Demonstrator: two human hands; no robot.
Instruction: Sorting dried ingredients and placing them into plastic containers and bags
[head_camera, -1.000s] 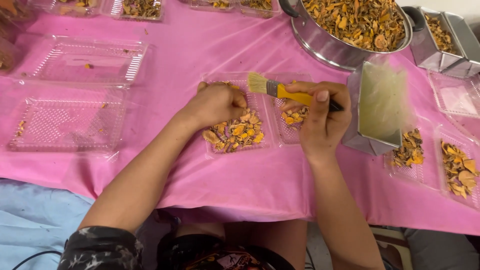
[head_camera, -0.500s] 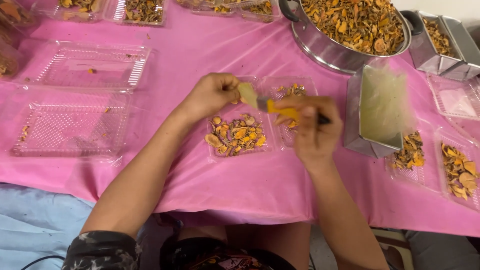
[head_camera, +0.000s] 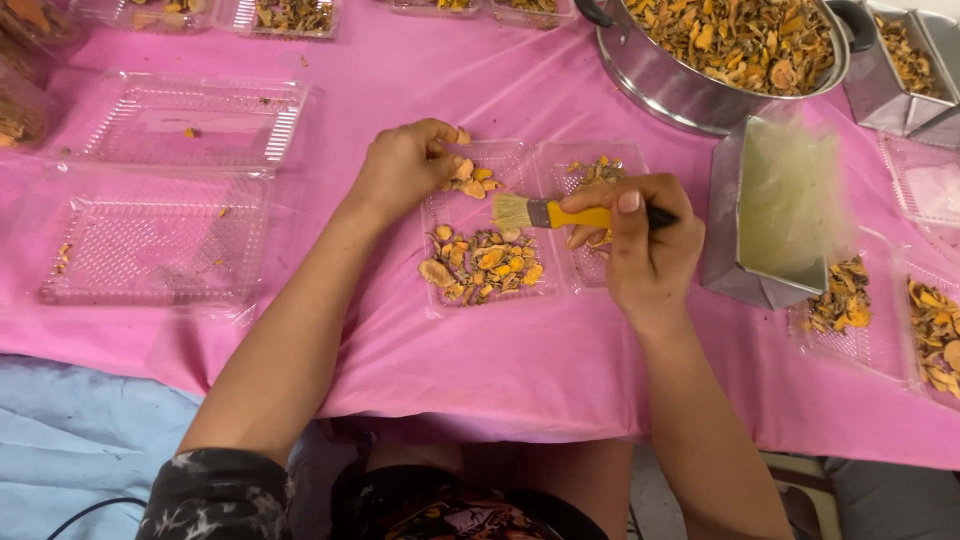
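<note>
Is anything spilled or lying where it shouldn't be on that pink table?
Barely. A few stray orange crumbs lie on the pink tablecloth near the far trays. The open clear container on the left holds only scattered bits. Nothing looks damaged.

Steel pot (head_camera: 680, 85) w/ dried slices, empty clamshells (head_camera: 160, 235) left, prob. metal scoop (head_camera: 775, 215).

Head-worn view, steeply downward, close

Open tray (head_camera: 490, 225) with dried slices (head_camera: 482, 268) at centre of surface (head_camera: 480, 370) — empty trays (head_camera: 160, 240) left, pot (head_camera: 720, 60) behind right, scoop (head_camera: 780, 210) right.
</note>
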